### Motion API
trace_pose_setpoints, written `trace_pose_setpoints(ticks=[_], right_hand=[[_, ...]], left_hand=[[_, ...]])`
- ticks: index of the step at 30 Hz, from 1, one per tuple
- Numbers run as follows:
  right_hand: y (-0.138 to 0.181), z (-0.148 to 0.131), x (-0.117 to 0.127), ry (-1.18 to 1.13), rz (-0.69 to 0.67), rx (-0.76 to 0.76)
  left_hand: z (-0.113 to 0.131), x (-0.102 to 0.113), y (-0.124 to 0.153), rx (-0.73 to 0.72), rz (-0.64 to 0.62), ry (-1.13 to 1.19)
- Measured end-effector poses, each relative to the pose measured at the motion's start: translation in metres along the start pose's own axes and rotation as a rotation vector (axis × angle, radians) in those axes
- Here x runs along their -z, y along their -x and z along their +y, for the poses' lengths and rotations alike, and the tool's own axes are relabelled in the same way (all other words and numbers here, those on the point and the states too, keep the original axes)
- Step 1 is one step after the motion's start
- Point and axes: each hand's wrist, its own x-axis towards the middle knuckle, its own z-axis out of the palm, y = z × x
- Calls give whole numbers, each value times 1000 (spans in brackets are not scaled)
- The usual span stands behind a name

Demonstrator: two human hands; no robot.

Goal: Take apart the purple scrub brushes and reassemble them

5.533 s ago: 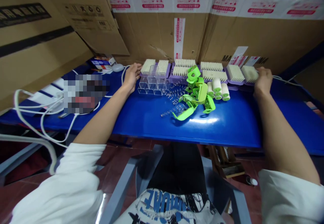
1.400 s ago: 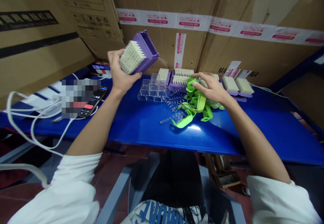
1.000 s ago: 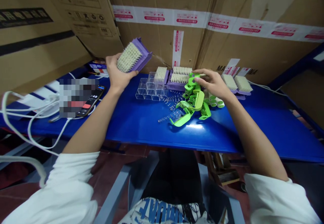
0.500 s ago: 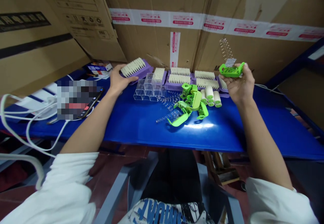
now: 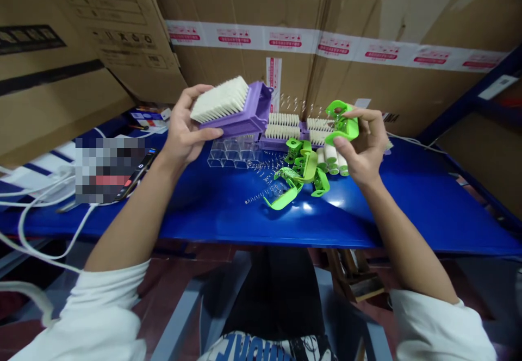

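My left hand point(image 5: 183, 127) is wrapped round a purple brush point(image 5: 248, 113) with cream bristles, held up above the table with its hollow end toward the right. Between the thumb and fingers of my right hand point(image 5: 365, 141) is a green plastic bracket point(image 5: 346, 124), its open side facing left. A thin coil spring point(image 5: 297, 104) stretches leftward from the bracket toward the brush; whether it touches the brush I cannot tell. Below lie several loose green brackets point(image 5: 302, 168) in a pile, with coil springs point(image 5: 265, 173) beside them. White rollers point(image 5: 332, 160) are stacked close to my right hand.
More purple brushes point(image 5: 283, 132) stand in a row against the cardboard wall point(image 5: 236, 62). A clear compartment tray point(image 5: 230, 154) sits at centre left of the blue table point(image 5: 228, 209). A phone point(image 5: 138, 173) and white cables point(image 5: 24, 214) lie on the left.
Both hands have come closer together. The brush has been raised and moved right, and the bracket has moved left and turned from facing up to facing left, with its spring now stretching sideways.
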Motion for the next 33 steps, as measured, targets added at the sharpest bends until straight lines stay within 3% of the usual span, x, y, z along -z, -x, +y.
trace_pose_setpoints(ticks=[4, 11, 13, 17, 19, 22, 26, 30, 33], right_hand=[[2, -11, -1, 49, -86, 21], [7, -5, -2, 73, -117, 24], [7, 0, -3, 46, -36, 37], [3, 16, -3, -67, 259, 67], [1, 22, -3, -66, 302, 17], [2, 27, -5, 0, 226, -67], [7, 26, -11, 84, 91, -50], [10, 16, -13, 93, -1, -143], [11, 7, -14, -7, -40, -120]], left_hand=[[5, -14, 6, -55, -12, 16], [6, -30, 15, 55, -4, 51], [2, -31, 14, 84, 10, 103], [-3, -20, 6, 174, 78, 300], [-3, -12, 1, 221, 128, 394], [-4, -4, -1, 290, 110, 464], [-5, -5, 3, 349, 33, 438], [7, -14, 9, 307, 33, 425], [18, -23, 13, 222, 88, 411]])
